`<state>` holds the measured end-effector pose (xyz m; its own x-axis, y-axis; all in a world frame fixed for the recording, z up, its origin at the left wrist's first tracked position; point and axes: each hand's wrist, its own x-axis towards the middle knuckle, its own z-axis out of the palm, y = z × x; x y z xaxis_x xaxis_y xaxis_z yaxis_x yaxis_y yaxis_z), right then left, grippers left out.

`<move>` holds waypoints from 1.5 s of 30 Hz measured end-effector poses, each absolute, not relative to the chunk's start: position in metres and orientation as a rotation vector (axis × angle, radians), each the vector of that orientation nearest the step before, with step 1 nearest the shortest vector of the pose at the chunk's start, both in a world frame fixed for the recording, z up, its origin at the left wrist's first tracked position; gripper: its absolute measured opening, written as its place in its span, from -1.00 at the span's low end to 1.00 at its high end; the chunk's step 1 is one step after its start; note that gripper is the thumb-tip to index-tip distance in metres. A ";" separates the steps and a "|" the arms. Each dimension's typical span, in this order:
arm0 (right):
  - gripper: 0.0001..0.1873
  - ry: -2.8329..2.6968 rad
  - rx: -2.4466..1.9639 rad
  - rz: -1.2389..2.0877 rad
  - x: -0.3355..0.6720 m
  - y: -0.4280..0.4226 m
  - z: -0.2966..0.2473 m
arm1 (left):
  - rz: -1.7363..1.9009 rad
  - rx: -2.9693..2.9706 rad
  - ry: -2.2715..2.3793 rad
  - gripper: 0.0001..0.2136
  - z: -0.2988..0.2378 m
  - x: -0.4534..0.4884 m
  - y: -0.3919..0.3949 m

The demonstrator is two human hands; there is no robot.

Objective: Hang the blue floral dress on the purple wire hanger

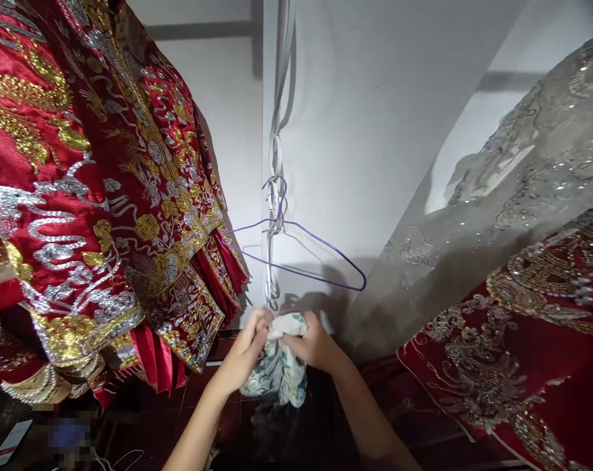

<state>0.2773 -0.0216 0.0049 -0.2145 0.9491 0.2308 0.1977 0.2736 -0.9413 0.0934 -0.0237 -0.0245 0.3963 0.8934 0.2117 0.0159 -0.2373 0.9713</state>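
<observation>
A bunched white cloth with a blue-green floral print (292, 379) hangs between my two hands, low in the middle of the view. My left hand (251, 341) is closed at the cloth's upper left edge, close to the bottom of a white hanging strap (271, 261). My right hand (317, 343) grips the upper right of the cloth, thumb across its front. Just above them, a thin purple wire clothes hanger (326, 243) hooks onto the strap and carries no garment. Whether the cloth is attached to the strap is hidden by my fingers.
Red garments with gold and silver embroidery (149, 196) hang at the left. A sheer sequined gown (512, 176) and a red beaded garment (503, 366) fill the right. Behind is a white wall (375, 118). Dark tiled floor (193, 405) shows below.
</observation>
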 end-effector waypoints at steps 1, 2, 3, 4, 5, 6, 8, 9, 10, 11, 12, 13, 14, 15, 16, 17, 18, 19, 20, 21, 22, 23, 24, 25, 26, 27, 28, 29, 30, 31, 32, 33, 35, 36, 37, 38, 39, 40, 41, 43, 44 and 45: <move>-0.96 -1.628 -1.063 0.949 0.275 -0.014 0.010 | 0.871 1.651 0.844 -0.63 -0.028 0.085 -0.027; -0.94 -1.610 -1.050 0.859 0.271 -0.005 0.016 | 0.746 1.708 0.880 -0.61 -0.032 0.077 -0.029; -0.92 -1.581 -1.044 0.759 0.268 0.004 0.021 | 0.666 1.762 0.933 -0.60 -0.034 0.070 -0.031; -0.88 -1.551 -1.047 0.662 0.265 0.014 0.024 | 0.626 1.815 0.998 -0.60 -0.036 0.063 -0.031; -0.82 -1.529 -1.058 0.583 0.263 0.024 0.026 | 0.613 1.864 1.071 -0.60 -0.037 0.055 -0.030; -0.76 -1.520 -1.082 0.538 0.261 0.034 0.027 | 0.615 1.909 1.146 -0.60 -0.037 0.048 -0.027; -0.70 -1.543 -1.176 0.552 0.262 0.054 0.022 | 0.599 1.995 1.285 -0.61 -0.034 0.030 -0.016; -0.67 -1.554 -1.246 0.579 0.265 0.063 0.018 | 0.580 2.039 1.337 -0.62 -0.031 0.020 -0.009; -0.64 -1.558 -1.316 0.595 0.269 0.071 0.014 | 0.550 2.083 1.372 -0.63 -0.029 0.010 -0.001; -0.62 -1.557 -1.372 0.597 0.275 0.077 0.010 | 0.506 2.121 1.387 -0.64 -0.027 0.000 0.008; -0.62 -1.555 -1.412 0.586 0.283 0.081 0.007 | 0.449 2.148 1.386 -0.65 -0.024 -0.010 0.016; -0.62 -1.542 -1.441 0.561 0.291 0.083 0.005 | 0.387 2.165 1.370 -0.66 -0.021 -0.017 0.025; -0.62 -1.516 -1.463 0.530 0.299 0.083 0.005 | 0.341 2.180 1.345 -0.67 -0.018 -0.023 0.033; -0.61 -1.480 -1.486 0.500 0.307 0.083 0.006 | 0.326 2.199 1.318 -0.67 -0.014 -0.027 0.041; -0.60 -1.443 -1.510 0.476 0.314 0.081 0.008 | 0.358 2.229 1.297 -0.68 -0.009 -0.029 0.048; -0.59 -1.413 -1.531 0.459 0.320 0.078 0.011 | 0.430 2.268 1.278 -0.69 -0.002 -0.029 0.054; -0.58 -1.395 -1.540 0.447 0.325 0.076 0.015 | 0.527 2.311 1.263 -0.70 0.006 -0.028 0.060; -0.58 -1.390 -1.540 0.442 0.328 0.073 0.018 | 0.623 2.350 1.255 -0.70 0.016 -0.026 0.064; -0.59 -1.396 -1.537 0.438 0.330 0.071 0.021 | 0.703 2.380 1.259 -0.70 0.026 -0.023 0.067; -0.60 -1.407 -1.535 0.433 0.330 0.069 0.023 | 0.766 2.404 1.272 -0.70 0.036 -0.018 0.070; -0.62 -1.421 -1.533 0.425 0.329 0.068 0.024 | 0.817 2.425 1.280 -0.70 0.046 -0.014 0.072; -0.64 -1.434 -1.527 0.419 0.327 0.066 0.024 | 0.861 2.440 1.272 -0.71 0.055 -0.008 0.074; -0.66 -1.445 -1.516 0.420 0.323 0.065 0.023 | 0.905 2.446 1.249 -0.71 0.063 -0.002 0.076; -0.69 -1.456 -1.496 0.431 0.318 0.064 0.021 | 0.956 2.443 1.216 -0.71 0.069 0.004 0.078; -0.71 -1.466 -1.466 0.452 0.313 0.063 0.018 | 1.015 2.432 1.181 -0.71 0.073 0.011 0.080; -0.72 -1.474 -1.432 0.481 0.309 0.061 0.015 | 1.078 2.416 1.156 -0.71 0.077 0.017 0.083; -0.73 -1.481 -1.401 0.512 0.304 0.060 0.012 | 1.142 2.397 1.148 -0.72 0.079 0.023 0.086; -0.73 -1.488 -1.378 0.538 0.301 0.059 0.009 | 1.201 2.382 1.149 -0.73 0.080 0.028 0.089; -0.73 -1.502 -1.363 0.554 0.299 0.059 0.007 | 1.239 2.370 1.145 -0.75 0.082 0.033 0.092; -0.72 -1.521 -1.355 0.563 0.298 0.059 0.005 | 1.248 2.366 1.129 -0.76 0.083 0.038 0.094; -0.72 -1.539 -1.350 0.563 0.298 0.059 0.003 | 1.243 2.364 1.104 -0.78 0.084 0.042 0.096; -0.72 -1.557 -1.345 0.563 0.299 0.059 0.002 | 1.238 2.361 1.076 -0.78 0.085 0.046 0.098; -0.71 -1.583 -1.329 0.563 0.301 0.059 0.001 | 1.229 2.351 1.036 -0.72 0.089 0.055 0.101; -0.71 -1.590 -1.317 0.569 0.301 0.058 0.002 | 1.230 2.354 1.025 -0.68 0.091 0.060 0.102; -0.71 -1.599 -1.301 0.579 0.302 0.056 0.003 | 1.231 2.365 1.012 -0.64 0.092 0.064 0.104; -0.71 -1.621 -1.281 0.591 0.302 0.053 0.005 | 1.225 2.382 0.997 -0.61 0.094 0.068 0.107; -0.71 -1.651 -1.257 0.593 0.304 0.049 0.009 | 1.212 2.401 0.980 -0.61 0.095 0.070 0.109; -0.72 -1.675 -1.229 0.574 0.306 0.044 0.014 | 1.198 2.418 0.965 -0.63 0.096 0.071 0.112; -0.71 -1.678 -1.202 0.526 0.309 0.039 0.019 | 1.189 2.423 0.952 -0.65 0.098 0.070 0.115; -0.54 -1.585 -1.173 0.344 0.321 0.028 0.032 | 1.152 2.408 0.942 -0.68 0.100 0.064 0.120; -0.41 -1.492 -1.178 0.231 0.330 0.024 0.038 | 1.135 2.393 0.943 -0.69 0.102 0.060 0.122; -0.31 -1.393 -1.196 0.128 0.341 0.020 0.045 | 1.115 2.379 0.943 -0.70 0.104 0.055 0.123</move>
<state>0.3409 0.0198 0.0454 0.2680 0.6901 0.6723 0.5562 0.4590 -0.6928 0.0554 0.1227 0.1045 0.4691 0.6953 0.5445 0.4216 -0.7180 0.5538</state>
